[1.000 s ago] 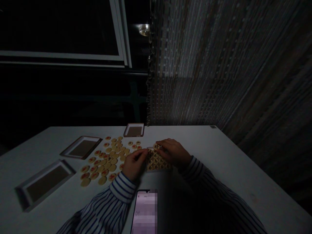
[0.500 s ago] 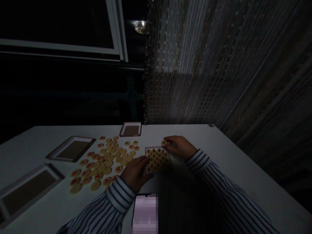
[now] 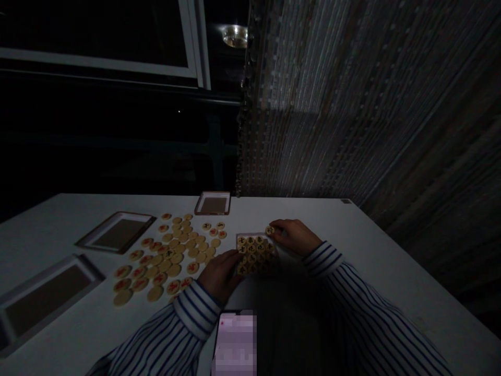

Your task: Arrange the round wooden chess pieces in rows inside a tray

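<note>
Near the middle of the white table, a small box (image 3: pixel 256 234) holds rows of round wooden pieces with dark characters. My left hand (image 3: pixel 221 274) is closed at the box's left side, its fingertips on the edge. Between the thumb and fingers of my right hand (image 3: pixel 295 236) is one round piece (image 3: pixel 270 230) with a dark character, just beyond the box's back right corner. Left of the box lie several loose round pieces (image 3: pixel 174 270), some with red characters, some blank side up. The box's near right part is in shadow.
Three shallow trays stand on the table (image 3: pixel 371 271): one at the back (image 3: pixel 213 204), one at the left (image 3: pixel 117 232), one at the near left (image 3: pixel 49 297). A lit phone (image 3: pixel 236 342) lies at the front edge. Behind hangs a string curtain (image 3: pixel 297 130).
The whole view has shifted slightly. My right hand has turned a little with the piece, which remains near the box's back right corner. My left hand stays at the box's left side.
</note>
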Action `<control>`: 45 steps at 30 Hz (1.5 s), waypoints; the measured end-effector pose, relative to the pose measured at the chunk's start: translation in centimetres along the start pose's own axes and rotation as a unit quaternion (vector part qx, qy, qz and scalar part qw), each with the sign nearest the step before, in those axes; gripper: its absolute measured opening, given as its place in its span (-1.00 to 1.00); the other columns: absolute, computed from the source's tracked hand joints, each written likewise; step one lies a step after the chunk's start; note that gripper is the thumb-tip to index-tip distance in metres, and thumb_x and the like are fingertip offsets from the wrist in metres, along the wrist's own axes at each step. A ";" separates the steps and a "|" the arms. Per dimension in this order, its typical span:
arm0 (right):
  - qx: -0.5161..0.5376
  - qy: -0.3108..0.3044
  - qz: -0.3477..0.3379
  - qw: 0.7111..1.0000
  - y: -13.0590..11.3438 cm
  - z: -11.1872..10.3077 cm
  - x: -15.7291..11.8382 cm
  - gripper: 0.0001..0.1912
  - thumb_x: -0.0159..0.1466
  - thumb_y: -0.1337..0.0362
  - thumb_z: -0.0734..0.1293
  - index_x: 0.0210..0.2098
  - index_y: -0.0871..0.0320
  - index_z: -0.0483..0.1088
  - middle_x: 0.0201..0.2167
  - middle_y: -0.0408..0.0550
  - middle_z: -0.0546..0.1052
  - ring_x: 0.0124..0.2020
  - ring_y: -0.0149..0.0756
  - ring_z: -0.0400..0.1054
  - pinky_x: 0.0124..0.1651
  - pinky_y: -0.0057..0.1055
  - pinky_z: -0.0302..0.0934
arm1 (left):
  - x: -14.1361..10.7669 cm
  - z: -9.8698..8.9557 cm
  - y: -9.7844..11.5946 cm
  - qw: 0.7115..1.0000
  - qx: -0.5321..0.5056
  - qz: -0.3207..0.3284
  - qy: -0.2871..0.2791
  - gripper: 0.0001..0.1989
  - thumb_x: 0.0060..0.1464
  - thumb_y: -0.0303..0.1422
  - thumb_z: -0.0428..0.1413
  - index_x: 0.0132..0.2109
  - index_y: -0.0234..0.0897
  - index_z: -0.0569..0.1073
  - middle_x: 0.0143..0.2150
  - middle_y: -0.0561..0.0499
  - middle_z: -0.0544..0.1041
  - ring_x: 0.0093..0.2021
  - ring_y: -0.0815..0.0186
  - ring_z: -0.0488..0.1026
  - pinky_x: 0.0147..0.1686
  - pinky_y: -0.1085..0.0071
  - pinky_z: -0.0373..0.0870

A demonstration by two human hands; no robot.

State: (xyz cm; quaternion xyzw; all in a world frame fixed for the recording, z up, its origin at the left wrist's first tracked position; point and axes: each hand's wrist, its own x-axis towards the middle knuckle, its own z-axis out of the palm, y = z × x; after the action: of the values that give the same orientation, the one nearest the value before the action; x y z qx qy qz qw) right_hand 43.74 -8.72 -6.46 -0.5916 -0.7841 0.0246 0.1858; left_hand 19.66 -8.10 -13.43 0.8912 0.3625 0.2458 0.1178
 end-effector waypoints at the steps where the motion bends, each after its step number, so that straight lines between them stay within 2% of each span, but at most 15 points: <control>1: -0.002 -0.003 0.000 1.000 -0.1 0.0 0.0 -0.70 0.16 0.18 0.17 -0.19 0.16 0.37 -0.36 -0.07 0.49 -0.32 -0.35 0.35 -0.23 -0.47 0.14 | 0.0 0.0 -0.1 1.000 -0.002 0.002 0.000 -0.57 -0.14 -0.40 0.09 -0.04 -0.29 0.32 -0.03 -0.16 0.39 -0.04 0.18 0.33 -0.07 0.21 0.29; 11: -0.038 -0.013 -0.023 0.999 -0.2 0.1 -0.1 -0.71 0.16 0.18 0.17 -0.22 0.18 0.38 -0.35 -0.03 0.47 -0.32 -0.35 0.31 -0.24 -0.46 0.12 | 0.3 -0.6 0.3 1.000 -0.018 0.005 -0.004 -0.59 -0.14 -0.43 0.08 -0.05 -0.27 0.33 -0.06 -0.13 0.42 -0.07 0.20 0.36 -0.09 0.23 0.31; 24: -0.040 -0.056 0.017 0.997 -0.6 0.5 0.1 -0.73 0.12 0.24 0.20 -0.23 0.21 0.38 -0.35 -0.03 0.47 -0.34 -0.36 0.31 -0.28 -0.49 0.10 | 0.3 0.0 0.0 1.000 -0.026 0.001 0.011 -0.60 -0.18 -0.45 0.09 -0.08 -0.28 0.35 -0.07 -0.13 0.42 -0.08 0.19 0.36 -0.10 0.23 0.31; 30: -0.079 -0.082 0.027 0.993 -1.1 0.5 0.4 -0.73 0.14 0.20 0.18 -0.26 0.19 0.40 -0.37 -0.03 0.46 -0.35 -0.35 0.30 -0.31 -0.49 0.09 | 0.2 0.7 -0.3 0.999 -0.030 0.007 0.021 -0.60 -0.14 -0.44 0.06 -0.06 -0.28 0.33 -0.06 -0.13 0.41 -0.08 0.20 0.35 -0.09 0.24 0.29; 37: -0.160 -0.107 0.018 0.981 -1.4 0.3 0.8 -0.71 0.13 0.17 0.18 -0.23 0.14 0.40 -0.28 0.02 0.44 -0.22 -0.25 0.29 -0.22 -0.41 0.07 | 0.3 0.3 0.1 1.000 -0.014 0.005 0.011 -0.65 -0.11 -0.42 0.04 -0.10 -0.29 0.37 -0.07 -0.15 0.41 -0.11 0.18 0.37 -0.13 0.22 0.32; 41: -0.177 -0.116 0.026 0.977 -1.5 0.3 0.8 -0.71 0.13 0.18 0.18 -0.22 0.13 0.39 -0.27 0.02 0.44 -0.20 -0.23 0.28 -0.21 -0.38 0.07 | 0.2 0.3 0.0 1.000 -0.001 0.010 0.001 -0.66 -0.10 -0.42 0.03 -0.09 -0.33 0.37 -0.06 -0.18 0.40 -0.10 0.17 0.36 -0.13 0.22 0.32; 45: -0.186 -0.123 0.031 0.974 -1.6 0.3 0.8 -0.72 0.13 0.19 0.17 -0.23 0.12 0.40 -0.28 0.01 0.44 -0.22 -0.22 0.29 -0.23 -0.37 0.08 | 0.2 0.8 -0.4 1.000 0.003 0.024 0.014 -0.65 -0.11 -0.42 0.04 -0.09 -0.29 0.37 -0.05 -0.16 0.39 -0.09 0.18 0.36 -0.13 0.22 0.33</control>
State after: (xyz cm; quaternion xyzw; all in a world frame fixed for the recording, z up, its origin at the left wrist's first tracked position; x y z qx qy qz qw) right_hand 41.95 -8.39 -6.05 -0.6323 -0.7730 -0.0437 -0.0261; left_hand 19.99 -7.72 -14.18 0.8966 0.3432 0.2598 0.1036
